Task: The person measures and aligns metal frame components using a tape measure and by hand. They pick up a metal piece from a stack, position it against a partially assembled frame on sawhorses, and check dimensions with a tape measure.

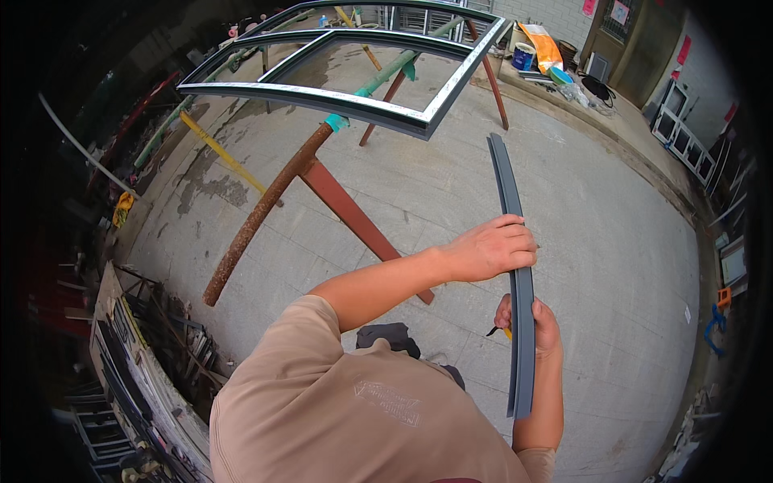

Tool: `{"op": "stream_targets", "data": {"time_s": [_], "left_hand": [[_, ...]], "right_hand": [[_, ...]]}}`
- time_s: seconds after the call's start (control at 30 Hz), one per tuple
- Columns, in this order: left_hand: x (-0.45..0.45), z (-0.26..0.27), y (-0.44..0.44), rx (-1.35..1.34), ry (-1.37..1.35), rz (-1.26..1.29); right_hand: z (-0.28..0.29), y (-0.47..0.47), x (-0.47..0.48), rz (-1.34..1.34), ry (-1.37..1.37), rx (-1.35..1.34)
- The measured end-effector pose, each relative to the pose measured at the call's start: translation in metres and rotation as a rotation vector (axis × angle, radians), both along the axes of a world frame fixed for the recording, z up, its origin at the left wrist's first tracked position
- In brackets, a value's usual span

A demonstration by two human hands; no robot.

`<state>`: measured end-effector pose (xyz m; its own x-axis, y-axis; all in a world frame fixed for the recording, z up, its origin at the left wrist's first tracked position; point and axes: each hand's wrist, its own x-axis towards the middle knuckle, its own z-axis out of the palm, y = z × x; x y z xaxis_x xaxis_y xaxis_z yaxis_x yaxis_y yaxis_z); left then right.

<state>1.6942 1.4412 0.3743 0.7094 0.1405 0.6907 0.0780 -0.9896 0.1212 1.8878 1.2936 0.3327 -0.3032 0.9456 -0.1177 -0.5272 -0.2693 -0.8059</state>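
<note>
A long grey metal profile [524, 338], grooved along its length, is held lengthwise in front of me on the right. My left hand [492, 247] grips it around the middle from above, fingers wrapped over its far side. Lower down, my right hand [546, 326] holds the same profile, the thumb on its right edge and the fingers curled behind it. A small yellow and black tool [506, 332] pokes out by the right fingers; most of it is hidden behind the profile, so its kind is unclear.
A dark window frame [338, 96] with white film lies on a rusty and green pipe stand [259, 211] with red legs. Scrap profiles [142, 368] lean at the lower left. A blue bucket [523, 55] and an orange-white sack [542, 45] stand on the raised step.
</note>
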Motion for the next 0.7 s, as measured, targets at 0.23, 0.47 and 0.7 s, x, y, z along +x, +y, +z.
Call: {"op": "stream_targets", "data": {"time_s": [0.23, 0.47, 0.7], "left_hand": [[-0.077, 0.054, 0.032, 0.19, 0.006, 0.303], [-0.198, 0.059, 0.062, 0.222, 0.046, 0.472], [-0.305, 0.036, 0.086, 0.171, 0.08, 0.498]], "right_hand": [[0.044, 0.088, -0.025, 0.249, -0.126, 0.089], [0.033, 0.127, -0.104, 0.448, -0.217, 0.083], [0.024, 0.14, -0.214, 0.455, -0.171, -0.029]]}}
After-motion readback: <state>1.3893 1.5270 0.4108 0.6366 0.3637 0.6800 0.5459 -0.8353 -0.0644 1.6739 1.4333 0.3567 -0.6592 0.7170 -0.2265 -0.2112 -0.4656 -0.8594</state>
